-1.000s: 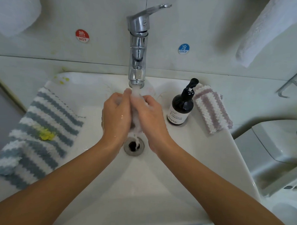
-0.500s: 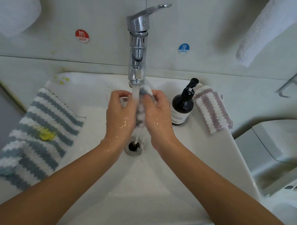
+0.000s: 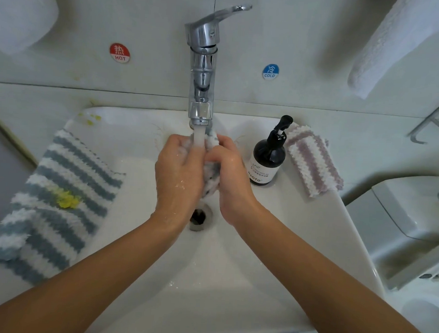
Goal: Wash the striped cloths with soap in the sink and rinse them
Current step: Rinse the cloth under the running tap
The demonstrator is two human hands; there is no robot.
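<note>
HAOTO bottle (image 3: 268, 161), HOT sticker (image 3: 119, 52) – COLD sticker (image 3: 270, 72)

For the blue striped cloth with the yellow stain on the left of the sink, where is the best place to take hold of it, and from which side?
Probably the corner nearest the basin, reached from the basin side by the left hand. The blue striped cloth lies flat over the sink rim, and that corner is free and clear of the yellow stain. Both hands are now busy with the cloth under the faucet.
</note>
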